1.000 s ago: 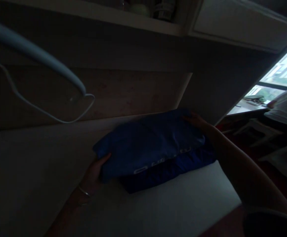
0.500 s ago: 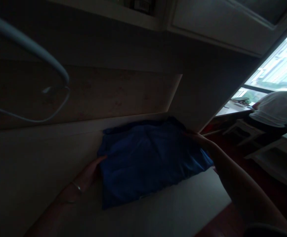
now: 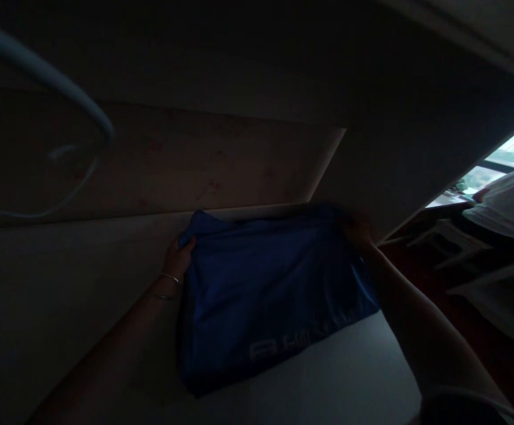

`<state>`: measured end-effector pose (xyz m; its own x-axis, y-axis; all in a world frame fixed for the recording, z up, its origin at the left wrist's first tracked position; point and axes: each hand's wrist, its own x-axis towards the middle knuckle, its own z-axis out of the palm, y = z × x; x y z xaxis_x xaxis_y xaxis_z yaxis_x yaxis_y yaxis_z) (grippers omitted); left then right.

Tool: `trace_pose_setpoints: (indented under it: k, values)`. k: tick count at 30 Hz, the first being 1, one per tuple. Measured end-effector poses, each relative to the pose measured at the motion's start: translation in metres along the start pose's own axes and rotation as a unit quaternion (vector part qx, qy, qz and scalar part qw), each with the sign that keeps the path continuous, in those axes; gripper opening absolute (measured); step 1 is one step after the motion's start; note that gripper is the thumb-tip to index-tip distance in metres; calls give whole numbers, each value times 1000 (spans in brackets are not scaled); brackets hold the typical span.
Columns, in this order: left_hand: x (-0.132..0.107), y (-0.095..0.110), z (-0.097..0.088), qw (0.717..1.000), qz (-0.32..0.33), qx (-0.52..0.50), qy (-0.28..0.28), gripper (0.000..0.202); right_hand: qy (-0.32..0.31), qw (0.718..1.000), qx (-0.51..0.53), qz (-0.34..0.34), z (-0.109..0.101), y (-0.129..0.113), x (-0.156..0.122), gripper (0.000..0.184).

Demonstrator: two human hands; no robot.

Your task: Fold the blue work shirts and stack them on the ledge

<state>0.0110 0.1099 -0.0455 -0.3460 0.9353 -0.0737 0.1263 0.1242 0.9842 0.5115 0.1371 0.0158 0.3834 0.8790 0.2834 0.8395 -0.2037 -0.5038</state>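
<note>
A blue cloth item [image 3: 274, 283] with white lettering along its lower edge lies on a pale surface. I cannot tell whether it is a bag, a cover or a garment. My left hand [image 3: 180, 258], with thin bangles at the wrist, is closed on its upper left corner, thumb on top. At the upper right corner, my right hand [image 3: 357, 231] grips the fabric too; it is dark and smeared, and its fingertips are hard to make out.
A pale tabletop [image 3: 345, 360] carries the cloth, against a patterned back panel [image 3: 221, 171]. A white curved tube with a cord [image 3: 48, 74] hangs at upper left. At the right, a person in a white top [image 3: 511, 200] is near a window.
The cloth's upper left corner has been lifted and pulled back by my left hand, and lettering now shows along the front. The view has shifted, with the overhead cabinet mostly out of sight.
</note>
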Motion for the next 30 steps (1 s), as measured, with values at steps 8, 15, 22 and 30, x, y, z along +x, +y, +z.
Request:
trace_pose_setpoints:
  k: [8, 15, 22, 30]
  values:
    - [16, 6, 10, 986, 8, 165, 5, 32, 5, 994, -107, -3, 16, -34, -10, 55]
    - [-102, 17, -7, 886, 322, 320, -89, 43, 32, 951, -233, -200, 6, -52, -119, 47]
    - [-196, -33, 0, 768, 342, 495, -219, 58, -164, 952, -256, -37, 26, 30, -165, 56]
    - [-249, -23, -43, 706, 433, 539, -156, 55, 60, 981, -148, -115, 9, -26, -207, 44]
